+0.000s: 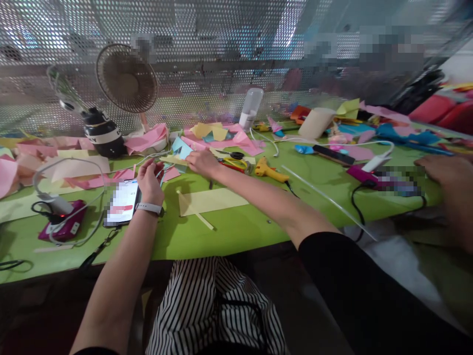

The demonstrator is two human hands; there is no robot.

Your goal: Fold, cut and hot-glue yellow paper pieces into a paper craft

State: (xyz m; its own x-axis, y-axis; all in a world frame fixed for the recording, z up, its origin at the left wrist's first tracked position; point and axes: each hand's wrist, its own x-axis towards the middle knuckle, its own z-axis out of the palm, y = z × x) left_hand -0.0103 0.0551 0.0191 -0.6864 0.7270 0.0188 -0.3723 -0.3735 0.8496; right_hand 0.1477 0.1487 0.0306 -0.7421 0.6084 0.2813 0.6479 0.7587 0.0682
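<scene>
My left hand [151,181], with a watch [150,208] on its wrist, is raised beside a phone [121,202] lying face up. Its fingers are curled in, and a thin pale strip shows at them, too small to name. Farther out, my right hand [204,163] reaches to a light blue piece of paper [181,148], fingers pressed together at its edge. Close by lie scissors [234,155] and a yellow glue gun [269,170]. A pale yellow paper sheet [218,201] with a narrow paper strip [201,218] lies nearer the table edge.
Pink and yellow papers [84,167] spread along the back. A fan [127,79], a black bottle [105,133] and a clear bottle [251,108] stand there. Purple power strips [64,222] with cables sit left and right. A glue stick [328,199] overhangs the edge near another person's hand [439,170].
</scene>
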